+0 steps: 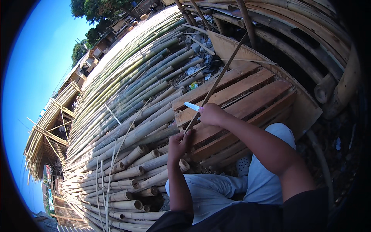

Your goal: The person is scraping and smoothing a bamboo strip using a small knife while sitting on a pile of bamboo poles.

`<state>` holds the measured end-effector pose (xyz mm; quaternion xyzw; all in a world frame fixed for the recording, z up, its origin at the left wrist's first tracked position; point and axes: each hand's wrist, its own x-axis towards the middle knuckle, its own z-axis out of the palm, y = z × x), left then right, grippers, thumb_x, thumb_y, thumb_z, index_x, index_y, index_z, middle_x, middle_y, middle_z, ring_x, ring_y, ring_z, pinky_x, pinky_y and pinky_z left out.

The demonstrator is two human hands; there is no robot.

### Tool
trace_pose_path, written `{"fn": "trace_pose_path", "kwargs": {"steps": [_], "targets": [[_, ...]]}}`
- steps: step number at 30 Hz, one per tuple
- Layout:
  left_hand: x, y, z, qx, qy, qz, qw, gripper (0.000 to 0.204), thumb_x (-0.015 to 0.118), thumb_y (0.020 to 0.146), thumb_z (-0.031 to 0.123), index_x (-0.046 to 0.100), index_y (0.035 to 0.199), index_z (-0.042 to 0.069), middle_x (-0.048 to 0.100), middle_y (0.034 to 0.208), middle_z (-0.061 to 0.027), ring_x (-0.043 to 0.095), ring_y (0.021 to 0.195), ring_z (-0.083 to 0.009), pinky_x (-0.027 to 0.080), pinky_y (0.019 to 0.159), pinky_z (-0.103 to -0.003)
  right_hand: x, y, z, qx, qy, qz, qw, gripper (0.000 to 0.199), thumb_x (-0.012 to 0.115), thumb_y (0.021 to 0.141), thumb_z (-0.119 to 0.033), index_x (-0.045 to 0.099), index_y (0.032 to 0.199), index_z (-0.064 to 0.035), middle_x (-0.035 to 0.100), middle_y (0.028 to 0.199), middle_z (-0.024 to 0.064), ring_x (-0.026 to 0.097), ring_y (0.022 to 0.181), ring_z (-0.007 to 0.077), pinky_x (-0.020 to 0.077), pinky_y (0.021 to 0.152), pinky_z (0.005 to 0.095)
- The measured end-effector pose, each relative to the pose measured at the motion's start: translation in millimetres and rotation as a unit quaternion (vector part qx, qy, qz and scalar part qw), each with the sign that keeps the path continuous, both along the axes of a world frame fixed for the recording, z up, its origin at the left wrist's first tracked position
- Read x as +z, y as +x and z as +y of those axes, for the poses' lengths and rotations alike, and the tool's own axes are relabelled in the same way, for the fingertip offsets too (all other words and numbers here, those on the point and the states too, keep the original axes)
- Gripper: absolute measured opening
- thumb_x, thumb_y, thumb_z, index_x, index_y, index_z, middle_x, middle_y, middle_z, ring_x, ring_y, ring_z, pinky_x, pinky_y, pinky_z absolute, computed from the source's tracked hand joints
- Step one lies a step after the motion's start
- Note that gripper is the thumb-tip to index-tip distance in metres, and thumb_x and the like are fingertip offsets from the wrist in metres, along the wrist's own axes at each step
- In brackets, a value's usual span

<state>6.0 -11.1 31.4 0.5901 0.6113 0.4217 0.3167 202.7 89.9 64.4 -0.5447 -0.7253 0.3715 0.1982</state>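
My left hand (pixel 179 144) is closed round the lower end of a long, thin, dark bamboo strip (pixel 223 70), which slants up and away to the right. Above it, my right hand (pixel 211 115) grips a knife, its handle hidden in the fingers. The bright knife blade (pixel 192 106) points left and lies across the strip, seemingly touching it. Beneath the hands is a slatted wooden platform (pixel 241 104) of brown planks.
Many bamboo poles (pixel 127 129) lie stacked to the left, with loose pale strips (pixel 123 143) on top. A brown board (pixel 247 54) stands beyond the platform, near litter (pixel 197 69). More bamboo poles (pixel 290 50) are racked at the right. My bent legs (pixel 220 185) are close below.
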Motion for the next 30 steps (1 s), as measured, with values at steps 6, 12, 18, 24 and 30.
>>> {"fn": "trace_pose_path", "kwargs": {"steps": [6, 12, 18, 24, 30], "targets": [[49, -22, 26, -0.241, -0.053, 0.151, 0.957, 0.03, 0.076, 0.091, 0.025, 0.075, 0.113, 0.005, 0.076, 0.096, -0.0077, 0.063, 0.087, -0.0086, 0.051, 0.082, -0.03, 13, 8, -2, 0.058, -0.015, -0.05, 0.997, 0.03, 0.06, 0.088, -0.017, 0.07, 0.108, 0.0033, 0.071, 0.095, 0.024, 0.071, 0.09, 0.0358, 0.0567, 0.08, 0.0439], [36, -35, 31, -0.27, -0.061, 0.109, 0.955, 0.036, 0.079, 0.087, 0.021, 0.074, 0.119, 0.006, 0.077, 0.097, -0.0071, 0.06, 0.094, -0.0093, 0.045, 0.1, -0.032, 38, 26, -1, 0.005, -0.047, -0.041, 0.998, 0.029, 0.061, 0.087, -0.014, 0.069, 0.107, 0.0043, 0.071, 0.092, 0.0236, 0.072, 0.086, 0.0351, 0.0569, 0.077, 0.0435], [-1, -26, 22, -0.22, 0.076, 0.047, 0.971, 0.028, 0.076, 0.084, 0.012, 0.076, 0.111, 0.005, 0.076, 0.085, -0.0097, 0.07, 0.112, -0.0254, 0.012, 0.124, -0.056, 16, 32, -1, 0.026, 0.04, -0.041, 0.998, 0.034, 0.053, 0.103, -0.028, 0.067, 0.1, 0.0027, 0.067, 0.079, 0.0225, 0.067, 0.075, 0.0367, 0.0504, 0.072, 0.0457], [-9, -25, 20, -0.204, 0.085, 0.008, 0.975, 0.026, 0.073, 0.085, 0.009, 0.075, 0.11, 0.006, 0.075, 0.108, -0.0117, 0.062, 0.124, -0.0321, -0.002, 0.123, -0.06, 18, 35, 17, 0.005, 0.082, -0.074, 0.994, 0.037, 0.051, 0.104, -0.029, 0.066, 0.096, 0.0032, 0.065, 0.076, 0.0237, 0.065, 0.072, 0.0377, 0.0481, 0.067, 0.0453], [-7, -23, 17, -0.198, 0.113, 0.026, 0.973, 0.025, 0.071, 0.086, 0.007, 0.074, 0.111, 0.006, 0.075, 0.107, -0.0124, 0.067, 0.115, -0.0304, 0.002, 0.123, -0.06, 7, 3, -1, -0.072, 0.065, -0.059, 0.993, 0.038, 0.05, 0.104, -0.028, 0.066, 0.095, 0.0053, 0.065, 0.079, 0.0278, 0.066, 0.079, 0.0451, 0.0501, 0.074, 0.0505]]}}
